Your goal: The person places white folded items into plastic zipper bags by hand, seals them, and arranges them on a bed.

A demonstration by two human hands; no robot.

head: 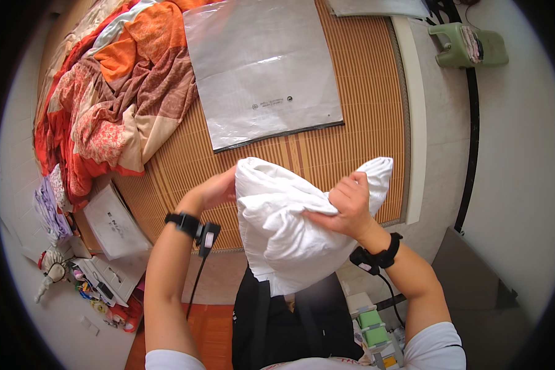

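Observation:
A crumpled white cloth (286,222), perhaps a garment, hangs folded in front of my body above my black trousers. My right hand (349,206) is closed around a gathered part of it, with a bunched end sticking out beyond my fist. At the cloth's upper left edge is my left hand (219,187), its fingers hidden behind the fabric. Beyond both hands, a large translucent plastic bag (268,69) with a dark strip along its near edge lies flat on a bamboo mat (370,92). The bag bears small printing.
A heap of patterned orange and brown bedding (134,88) covers the mat's left side. Another printed plastic bag (115,226) lies at the near left corner. A green plastic seat (458,46) stands far right. Small drawers (372,323) are by my right leg.

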